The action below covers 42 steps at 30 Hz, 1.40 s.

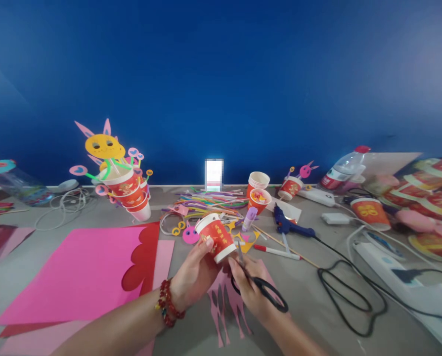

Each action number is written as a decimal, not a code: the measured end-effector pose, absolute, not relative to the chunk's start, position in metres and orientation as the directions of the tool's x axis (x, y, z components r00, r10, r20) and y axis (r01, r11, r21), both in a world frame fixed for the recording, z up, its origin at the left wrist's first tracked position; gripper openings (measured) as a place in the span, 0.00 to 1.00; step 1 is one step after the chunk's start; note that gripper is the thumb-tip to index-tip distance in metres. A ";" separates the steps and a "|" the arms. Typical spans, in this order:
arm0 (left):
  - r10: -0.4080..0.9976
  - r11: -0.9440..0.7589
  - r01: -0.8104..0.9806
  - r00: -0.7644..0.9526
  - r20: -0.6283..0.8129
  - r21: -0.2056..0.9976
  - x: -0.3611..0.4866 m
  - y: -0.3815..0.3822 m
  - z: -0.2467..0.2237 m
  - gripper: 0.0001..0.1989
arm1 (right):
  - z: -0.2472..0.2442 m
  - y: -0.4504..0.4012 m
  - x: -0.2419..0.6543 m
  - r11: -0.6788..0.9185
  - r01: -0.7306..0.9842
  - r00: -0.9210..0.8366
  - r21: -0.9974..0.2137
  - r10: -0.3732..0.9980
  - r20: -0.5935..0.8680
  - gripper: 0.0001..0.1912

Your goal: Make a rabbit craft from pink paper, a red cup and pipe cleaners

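A red paper cup (215, 237) with gold print and a white rim is tilted in my left hand (197, 269), the thumb on its side. Black-handled scissors (267, 291) are in my right hand (252, 282), with the blades pointing up beside the cup's lower end. Whether the blades touch the cup cannot be made out. Below both hands lies pink paper (221, 316) with narrow cut shapes. A pink rabbit face (190, 234) lies just left of the cup.
Pink sheets (83, 267) lie at left, below stacked decorated cups (126, 190). Pipe cleaners (209, 202) lie behind my hands. A blue glue gun (289, 222), its black cable (349, 309), a bottle (341, 168) and a power strip (399, 277) are at right.
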<state>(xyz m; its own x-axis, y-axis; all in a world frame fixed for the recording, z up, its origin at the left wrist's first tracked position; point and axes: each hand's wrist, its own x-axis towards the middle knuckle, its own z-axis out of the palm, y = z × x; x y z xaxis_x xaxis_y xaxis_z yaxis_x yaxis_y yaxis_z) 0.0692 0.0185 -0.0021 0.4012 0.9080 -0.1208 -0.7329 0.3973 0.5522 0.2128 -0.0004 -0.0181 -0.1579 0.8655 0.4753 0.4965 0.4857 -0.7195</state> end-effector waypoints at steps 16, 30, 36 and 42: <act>0.893 0.420 -0.757 0.442 -0.080 0.501 0.069 0.020 -0.003 0.10 | -0.017 0.000 0.216 0.496 0.468 -0.202 -0.732 0.866 0.458 0.18; 0.895 0.409 -0.738 0.438 -0.079 0.537 0.073 0.018 -0.003 0.10 | -0.030 -0.005 0.214 0.389 0.336 -0.102 -0.858 0.921 0.377 0.17; 0.875 0.437 -0.694 0.476 -0.092 0.572 0.073 0.018 -0.007 0.13 | -0.033 -0.005 0.203 0.108 0.038 0.028 -0.993 0.994 0.109 0.21; 0.854 0.470 -0.676 0.511 -0.099 0.567 0.072 0.021 -0.010 0.15 | -0.033 -0.003 0.204 0.085 -0.002 -0.028 -0.996 0.996 0.085 0.22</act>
